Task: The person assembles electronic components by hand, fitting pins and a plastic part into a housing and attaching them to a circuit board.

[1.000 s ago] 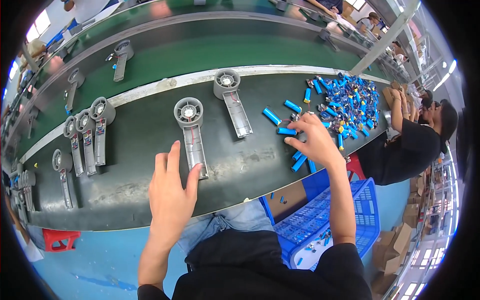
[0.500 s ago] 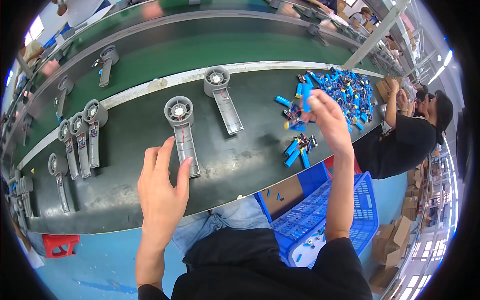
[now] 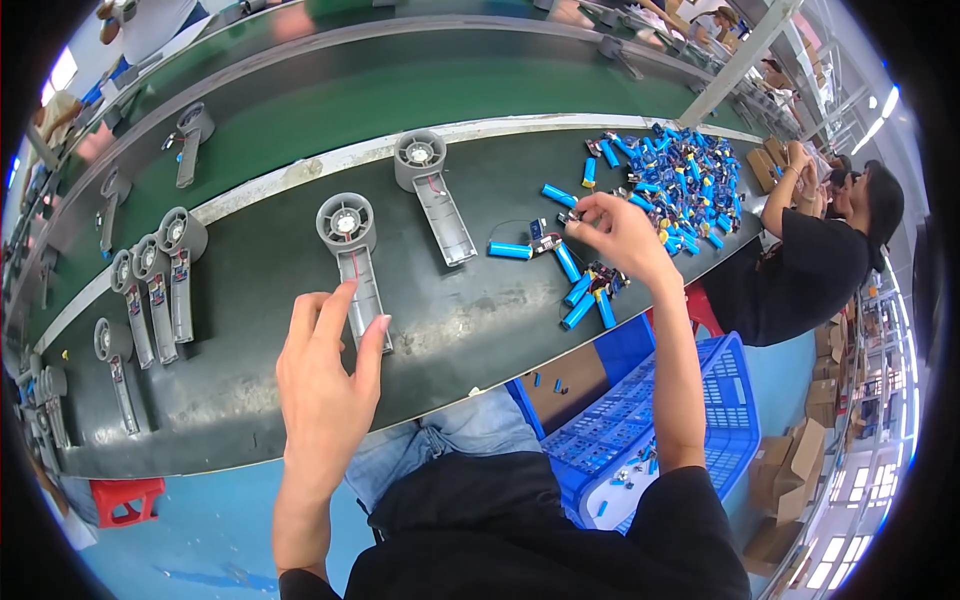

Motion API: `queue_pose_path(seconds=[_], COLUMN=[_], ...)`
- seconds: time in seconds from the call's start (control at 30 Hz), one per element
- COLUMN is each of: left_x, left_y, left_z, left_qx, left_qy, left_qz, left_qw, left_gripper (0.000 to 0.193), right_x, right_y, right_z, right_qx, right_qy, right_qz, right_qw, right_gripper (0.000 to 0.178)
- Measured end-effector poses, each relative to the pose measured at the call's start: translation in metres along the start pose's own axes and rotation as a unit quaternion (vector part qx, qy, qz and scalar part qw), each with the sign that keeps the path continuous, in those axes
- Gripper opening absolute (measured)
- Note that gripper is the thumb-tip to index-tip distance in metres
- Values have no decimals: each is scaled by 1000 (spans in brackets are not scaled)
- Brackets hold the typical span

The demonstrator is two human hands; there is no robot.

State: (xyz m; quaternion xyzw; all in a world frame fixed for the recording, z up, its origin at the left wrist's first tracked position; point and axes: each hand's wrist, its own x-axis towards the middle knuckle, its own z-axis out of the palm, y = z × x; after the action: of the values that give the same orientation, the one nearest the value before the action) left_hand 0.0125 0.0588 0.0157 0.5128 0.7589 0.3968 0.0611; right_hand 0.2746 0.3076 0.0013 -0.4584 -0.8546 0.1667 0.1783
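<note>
My left hand (image 3: 330,385) is open, thumb and fingers spread on either side of the lower handle of a grey fan housing (image 3: 346,222); whether it touches the handle I cannot tell. A second grey fan housing (image 3: 445,220) lies to its right, its handle trough bare. My right hand (image 3: 622,240) has its fingers closed at a small dark part beside a blue battery (image 3: 560,195); what they pinch is mostly hidden. Just left of those fingers lies another blue battery (image 3: 510,250), next to a small circuit board (image 3: 543,238). A small cluster of blue batteries (image 3: 577,290) sits below the hand.
A large heap of blue batteries with boards (image 3: 690,185) covers the far right of the dark bench. Several more fan housings (image 3: 180,235) stand at left. Behind a pale rail runs a green conveyor (image 3: 330,100). A blue crate (image 3: 735,390) is below; a co-worker (image 3: 825,245) sits at right.
My right hand has come down and left. The blue battery and board it held up now appear to lie on the bench. My left hand has kept its place by the housing.
</note>
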Motion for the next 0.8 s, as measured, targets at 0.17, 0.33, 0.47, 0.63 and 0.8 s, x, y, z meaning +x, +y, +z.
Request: queue_pose_path(seconds=[0.17, 0.33, 0.47, 0.63, 0.8], left_x=[2, 12, 29, 43, 31], left_y=[-2, -3, 4, 13, -24], left_z=[2, -2, 0, 6, -3], left_qx=[-1, -16, -66, -154, -305], left_qy=[10, 31, 41, 25, 57], left_qz=[11, 87, 212, 276, 190], left_qw=[1000, 996, 974, 948, 932], left_gripper=[30, 27, 38, 58, 35], right_x=[-1, 4, -1, -7, -3], right_y=[6, -28, -77, -138, -169], right_z=[12, -22, -31, -6, 35], right_qx=[91, 362, 514, 591, 627], right_qy=[55, 34, -55, -213, -269], right_qz=[23, 48, 52, 24, -7], right_qw=[994, 930, 854, 778, 731], right_gripper=[27, 23, 22, 27, 26])
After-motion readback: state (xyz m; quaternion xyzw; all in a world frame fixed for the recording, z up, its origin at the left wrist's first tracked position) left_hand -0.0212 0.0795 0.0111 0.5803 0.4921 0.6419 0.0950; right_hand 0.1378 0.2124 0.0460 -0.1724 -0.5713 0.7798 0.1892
